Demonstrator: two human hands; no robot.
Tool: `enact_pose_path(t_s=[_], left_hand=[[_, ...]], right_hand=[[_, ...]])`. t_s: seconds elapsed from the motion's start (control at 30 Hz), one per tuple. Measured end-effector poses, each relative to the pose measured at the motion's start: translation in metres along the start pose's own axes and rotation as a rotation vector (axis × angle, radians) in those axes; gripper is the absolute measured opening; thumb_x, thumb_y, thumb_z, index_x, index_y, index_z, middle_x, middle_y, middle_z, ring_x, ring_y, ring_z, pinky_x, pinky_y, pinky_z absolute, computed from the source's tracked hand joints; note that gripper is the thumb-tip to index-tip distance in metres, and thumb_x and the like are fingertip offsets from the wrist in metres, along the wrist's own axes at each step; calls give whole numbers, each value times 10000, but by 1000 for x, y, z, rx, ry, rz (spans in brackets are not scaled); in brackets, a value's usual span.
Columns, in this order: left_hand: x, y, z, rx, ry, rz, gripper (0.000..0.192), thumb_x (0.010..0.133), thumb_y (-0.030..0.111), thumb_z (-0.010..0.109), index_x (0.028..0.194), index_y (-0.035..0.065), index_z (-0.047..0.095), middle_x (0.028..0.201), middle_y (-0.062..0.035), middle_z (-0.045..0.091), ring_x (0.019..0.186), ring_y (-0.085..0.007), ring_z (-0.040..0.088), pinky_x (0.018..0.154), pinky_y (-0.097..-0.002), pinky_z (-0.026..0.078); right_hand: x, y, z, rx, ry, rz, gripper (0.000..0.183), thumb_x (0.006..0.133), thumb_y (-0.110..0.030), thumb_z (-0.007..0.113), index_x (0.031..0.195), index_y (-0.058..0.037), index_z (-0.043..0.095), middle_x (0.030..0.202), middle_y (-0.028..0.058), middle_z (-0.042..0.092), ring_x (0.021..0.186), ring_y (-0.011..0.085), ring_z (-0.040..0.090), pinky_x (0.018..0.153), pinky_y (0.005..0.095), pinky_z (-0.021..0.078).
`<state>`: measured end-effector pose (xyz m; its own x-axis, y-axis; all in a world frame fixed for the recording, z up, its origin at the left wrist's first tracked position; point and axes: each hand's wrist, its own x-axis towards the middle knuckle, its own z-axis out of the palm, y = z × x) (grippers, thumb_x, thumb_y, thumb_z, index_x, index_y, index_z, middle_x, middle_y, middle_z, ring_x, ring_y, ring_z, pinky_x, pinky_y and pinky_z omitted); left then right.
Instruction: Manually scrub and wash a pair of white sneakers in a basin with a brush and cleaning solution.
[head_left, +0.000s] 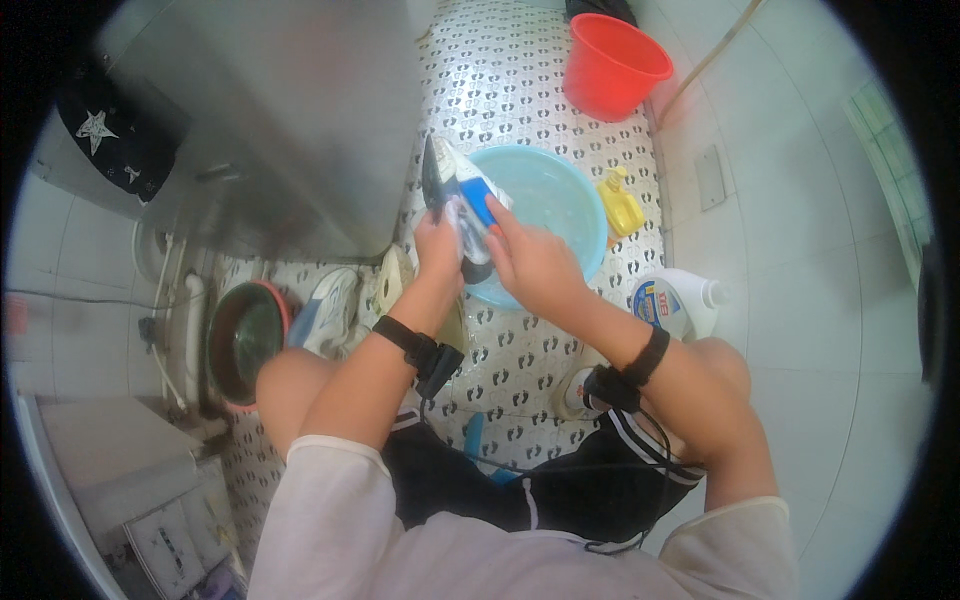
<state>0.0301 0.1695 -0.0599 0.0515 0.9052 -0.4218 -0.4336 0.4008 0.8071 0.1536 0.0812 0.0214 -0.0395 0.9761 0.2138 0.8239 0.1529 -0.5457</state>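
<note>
My left hand (438, 251) grips a white and grey shoe (448, 161), tilted so its dark sole faces left. Some whitish foam shows by the fingers. In my right hand (546, 266) is a blue-backed scrub brush (475, 198), pressed along the right side of the shoe; its bristles are mostly hidden. Both hands work above the left part of a light blue basin (598, 247), which holds cloudy water. Beside the basin's right rim stands a yellow pump bottle (624, 214).
A white detergent bottle (679, 300) sits near my right knee. Further off is a red bucket (611, 71) by the tiled wall. Left of me are a white and blue sneaker (328, 307), a beige shoe (394, 277) and a dark-lined basin (244, 345). A grey metal cabinet (300, 127) borders the left.
</note>
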Motion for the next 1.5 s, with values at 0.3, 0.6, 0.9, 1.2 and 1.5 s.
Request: enact_pose_path(t_s=[0.3,0.6,0.9,1.2,1.5], left_hand=[[12,1,-7,-19,7,22,319,1015,240,606,1168,-39,632,1031,-82,670,911,-166,625,819,-319,507],[-4,9,3,110,-38,98,349,1008,227,616,1238,-36,611,1093,-111,682,963,-171,641,839,-328,515],[-10,13,6,91,-121,106,505,984,220,664,1348,-103,529,1165,-139,666,997,-168,642,866,-302,521],[-5,7,-5,221,-66,186,624,973,241,683,1415,-135,454,1245,-174,638,1072,-182,634,914,-294,514],[-13,14,-1,180,-62,158,678,965,218,704,1468,-118,396,1182,-115,659,1023,-152,631,895,-287,520]], right_hand=[[-16,-8,5,102,118,-142,498,1009,-258,533,1459,-54,470,795,210,689,695,432,670,628,547,531],[-2,1,-3,-120,-36,19,470,998,-228,528,1444,-80,498,740,211,678,619,416,651,585,548,520],[25,15,-14,-94,22,128,417,1006,-181,533,1398,-40,554,714,247,647,644,443,634,611,543,488],[11,16,-12,-95,57,-1,414,1004,-230,531,1405,-132,565,732,218,669,657,433,652,611,557,508],[-15,2,-16,-88,5,34,407,1013,-209,515,1412,-143,555,756,218,671,666,423,652,590,552,504]])
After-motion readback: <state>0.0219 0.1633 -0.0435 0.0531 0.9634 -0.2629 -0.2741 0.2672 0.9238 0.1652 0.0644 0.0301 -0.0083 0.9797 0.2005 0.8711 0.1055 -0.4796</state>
